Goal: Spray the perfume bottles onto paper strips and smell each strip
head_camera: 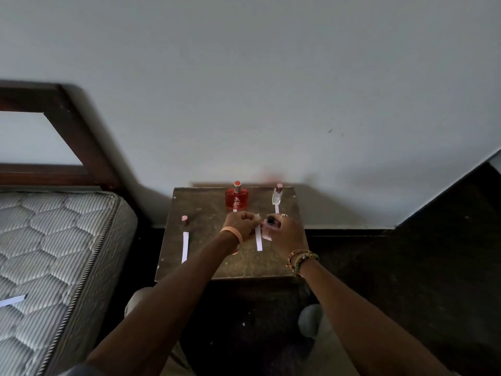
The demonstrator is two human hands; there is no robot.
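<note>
My right hand point(287, 232) grips a small pale pink perfume bottle point(268, 229) with a dark sprayer top, over the middle of a small dark wooden table point(217, 261). Beside it my left hand point(240, 223) is curled, pinching the upper end of a white paper strip point(258, 241) that hangs next to the bottle. A red perfume bottle point(236, 199) stands at the table's back, a slim clear bottle point(277, 195) to its right with a strip point(276, 208) before it. At the left stands a small dark bottle point(185, 221) with a pink cap, a strip point(185, 246) in front.
A quilted mattress point(48, 253) with a dark wooden headboard point(67, 123) lies left of the table, and a loose paper strip point(12, 300) rests on it. A pale wall rises directly behind the table. Dark floor spreads to the right.
</note>
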